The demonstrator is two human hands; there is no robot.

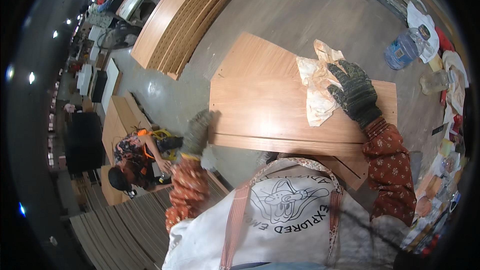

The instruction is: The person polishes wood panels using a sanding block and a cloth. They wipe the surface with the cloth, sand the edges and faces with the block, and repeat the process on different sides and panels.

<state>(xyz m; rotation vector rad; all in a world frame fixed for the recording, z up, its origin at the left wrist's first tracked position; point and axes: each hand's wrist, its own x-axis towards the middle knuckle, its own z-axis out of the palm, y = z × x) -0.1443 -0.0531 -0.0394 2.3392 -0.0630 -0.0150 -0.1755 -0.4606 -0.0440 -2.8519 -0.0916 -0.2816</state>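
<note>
A wood-grain board [258,105] lies crosswise before me, with a narrow groove along its near edge. Under it, turned at an angle, another wood-grain board [258,52] shows beyond the far edge. My right hand [354,92], in a dark knit glove, holds a crumpled, stained white cloth [318,90] against the right part of the top board. At that board's left end is my left hand [198,131], gloved and blurred by motion. Its fingertips are by the edge; whether they grip it is unclear.
Stacked wood-grain panels [183,18] stand at the far left. A person [138,153] bends beside boards at left, near a stack of panels [123,232]. A large plastic bottle [403,50] and a jar [433,82] lie at right, by assorted clutter [431,195].
</note>
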